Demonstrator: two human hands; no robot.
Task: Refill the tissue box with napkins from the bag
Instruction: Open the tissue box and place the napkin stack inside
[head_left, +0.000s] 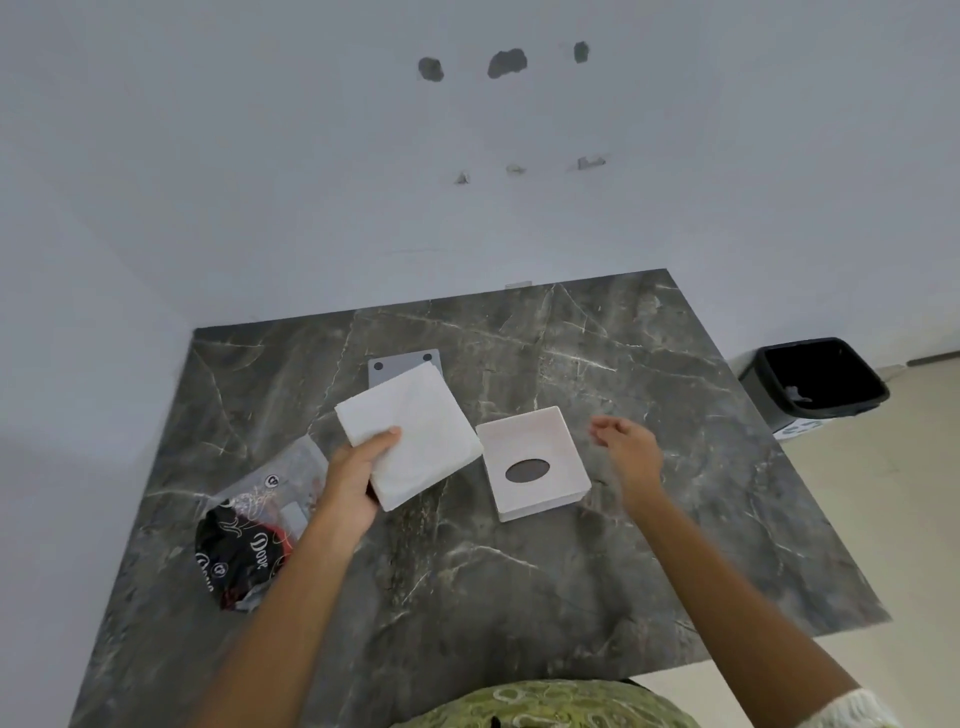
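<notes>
Your left hand (358, 480) grips the napkins (410, 436) clear of the surface (519, 597), ready for loading. Your right hand (626, 452) hovers open and empty beside the tissue box (535, 462), likely to lift it.

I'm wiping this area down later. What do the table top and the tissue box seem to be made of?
Table top: dark grey marble or a marble-look slab, going by the pale veins and faint sheen. Tissue box: pale, matte, faintly veined, perhaps stone or resin; I can't tell which.

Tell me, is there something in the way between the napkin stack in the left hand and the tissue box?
Nothing visible lies between them. The napkin stack in the left hand hangs just left of the tissue box, with only bare marble table between. The right hand hovers open on the box's far side.
</notes>
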